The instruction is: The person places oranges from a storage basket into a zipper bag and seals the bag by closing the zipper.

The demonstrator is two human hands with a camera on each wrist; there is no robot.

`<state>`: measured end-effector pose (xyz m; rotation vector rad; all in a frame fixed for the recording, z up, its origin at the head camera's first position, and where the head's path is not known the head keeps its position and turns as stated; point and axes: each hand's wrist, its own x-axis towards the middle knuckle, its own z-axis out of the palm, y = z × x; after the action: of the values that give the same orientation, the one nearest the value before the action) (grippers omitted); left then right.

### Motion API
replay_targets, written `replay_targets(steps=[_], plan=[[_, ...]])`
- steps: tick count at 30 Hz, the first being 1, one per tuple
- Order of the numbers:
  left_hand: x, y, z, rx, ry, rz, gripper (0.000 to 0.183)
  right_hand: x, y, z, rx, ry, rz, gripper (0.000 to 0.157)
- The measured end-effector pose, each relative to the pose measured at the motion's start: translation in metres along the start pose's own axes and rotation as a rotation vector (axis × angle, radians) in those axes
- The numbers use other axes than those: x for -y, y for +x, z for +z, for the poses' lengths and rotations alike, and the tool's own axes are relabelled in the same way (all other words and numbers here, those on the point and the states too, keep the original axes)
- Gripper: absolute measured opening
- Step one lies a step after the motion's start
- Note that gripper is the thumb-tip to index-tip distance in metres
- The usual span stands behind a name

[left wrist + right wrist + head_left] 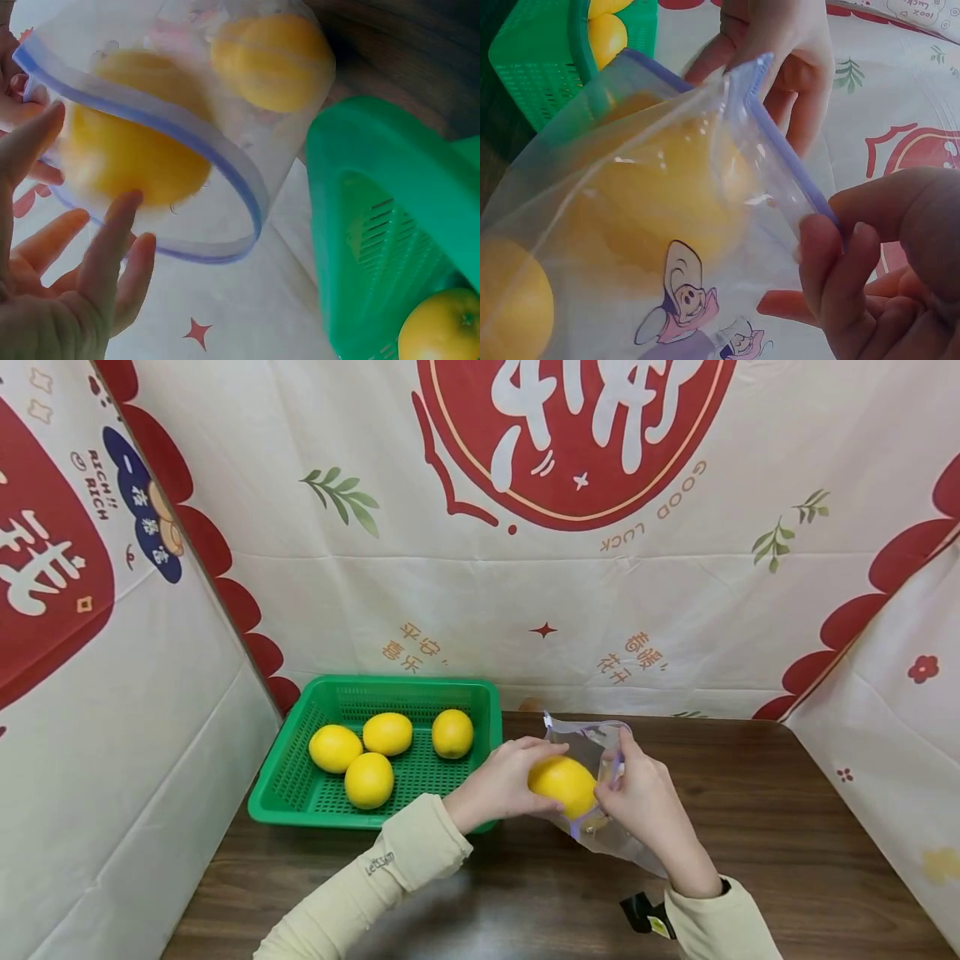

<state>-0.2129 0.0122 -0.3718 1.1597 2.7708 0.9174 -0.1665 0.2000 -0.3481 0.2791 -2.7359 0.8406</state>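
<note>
A clear zip bag [626,845] with a purple-edged mouth and cartoon prints hangs between the hands. My right hand [647,797] pinches its rim between thumb and fingers. At the bag's mouth lies a yellow citrus fruit [564,785]. Beside that fruit is my left hand [506,781]. The left wrist view shows its fingers [112,240] spread and fairly straight at the purple rim, not curled round the fruit; whether a fingertip touches is hard to tell. Deeper in the bag sits a second citrus fruit [274,64], which the right wrist view also shows.
Left of the bag stands a green plastic basket [262,806] with several yellow citrus fruits [370,781] in it. A black strap-like object [637,912] is by the right sleeve. Brown wood tabletop [757,793] extends to the right; printed cloth [480,610] walls the back and sides.
</note>
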Motion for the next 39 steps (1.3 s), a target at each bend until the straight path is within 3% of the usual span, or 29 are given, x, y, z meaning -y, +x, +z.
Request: replay_targets(steps=[7, 12, 22, 30, 39], plan=[[0.004, 0.004, 0.005, 0.033, 0.031, 0.010, 0.073, 0.000, 0.000, 0.001, -0.031, -0.004, -0.023, 0.058], [0.002, 0.003, 0.008, 0.044, 0.080, -0.033, 0.080, 0.000, 0.001, 0.000, -0.065, -0.035, -0.017, 0.059], [0.009, -0.005, 0.004, 0.032, 0.102, -0.040, 0.067, -0.002, 0.003, -0.003, -0.083, -0.025, 0.013, 0.054], [0.040, -0.025, -0.019, -0.004, 0.128, -0.184, 0.063, -0.004, 0.000, -0.004, -0.069, -0.022, 0.024, 0.055], [0.089, -0.050, -0.065, -0.016, 0.145, -0.376, 0.067, -0.008, -0.005, -0.008, -0.038, -0.035, 0.046, 0.069]])
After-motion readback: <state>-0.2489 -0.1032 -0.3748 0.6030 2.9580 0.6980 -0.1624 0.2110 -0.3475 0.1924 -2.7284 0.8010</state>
